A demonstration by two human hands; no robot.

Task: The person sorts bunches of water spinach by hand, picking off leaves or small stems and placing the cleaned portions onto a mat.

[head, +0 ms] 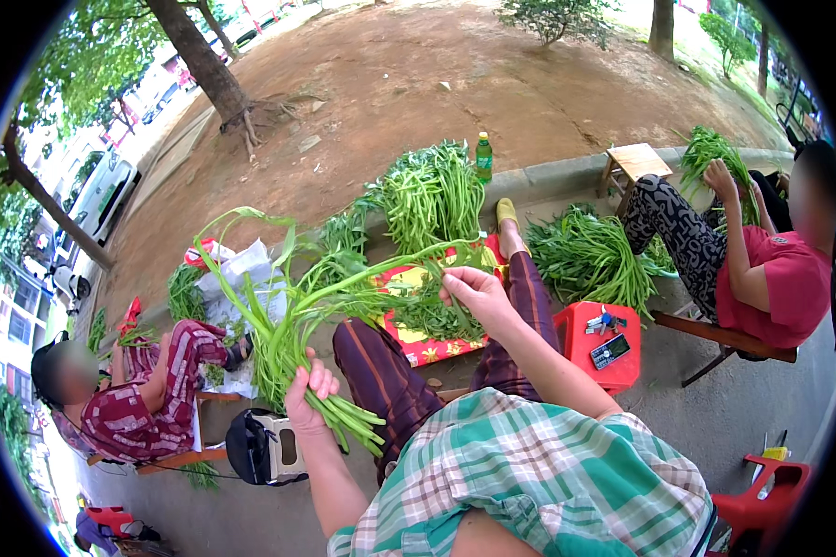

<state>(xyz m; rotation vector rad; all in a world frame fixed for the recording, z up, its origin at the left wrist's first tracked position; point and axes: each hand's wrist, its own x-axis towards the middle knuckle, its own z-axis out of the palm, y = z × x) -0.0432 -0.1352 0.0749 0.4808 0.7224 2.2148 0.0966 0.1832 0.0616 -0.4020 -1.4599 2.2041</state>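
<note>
My left hand (312, 391) grips a bunch of long green water spinach stems (279, 341), their cut ends poking out below my fist. One long stem stretches from this bunch to the right. At its leafy end, my right hand (479, 292) pinches a leaf (463, 310) between thumb and fingers. Beneath that hand, a heap of loose leaves (428, 317) lies on a red and yellow printed sheet (418, 355) between my legs. Beyond it stands a tall bundle of water spinach (432, 195), stems facing me.
A red plastic stool (575, 327) bears keys (605, 322) and a phone (610, 351). Near the kerb (550, 170) are a green bottle (483, 159), another greens pile (585, 250) and a wooden stool (637, 161). One person (773, 278) sits right, another (139, 411) left, beside a black bag (251, 445).
</note>
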